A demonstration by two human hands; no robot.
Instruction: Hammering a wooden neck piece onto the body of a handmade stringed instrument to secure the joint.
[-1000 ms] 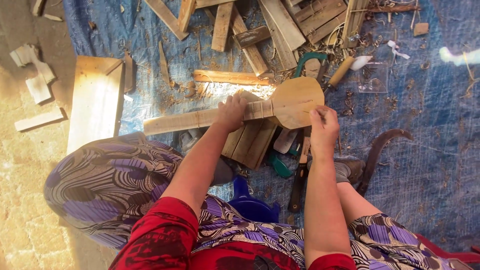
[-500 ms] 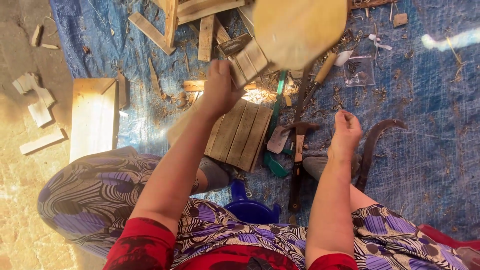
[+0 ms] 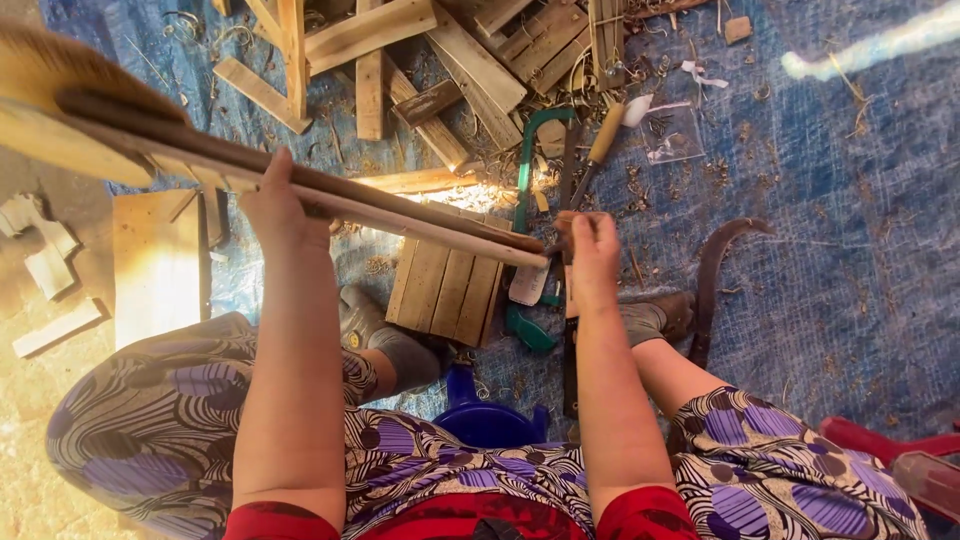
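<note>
Overhead, left hand point(image 3: 280, 205) grip clenched around carved wooden piece point(image 3: 300, 185); right hand point(image 3: 592, 250) pinches its end.

Sleeves: short, red with dark blotches, ending above the elbows
Forearms: bare, no watch or rings visible
Skirt: swirling purple, black and cream pattern
Feet: grey socks, dark shoes

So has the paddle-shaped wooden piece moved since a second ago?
Yes. The wooden piece was swung round: its round end, earlier right of the slatted board, now points upper left, held by both hands.
</note>
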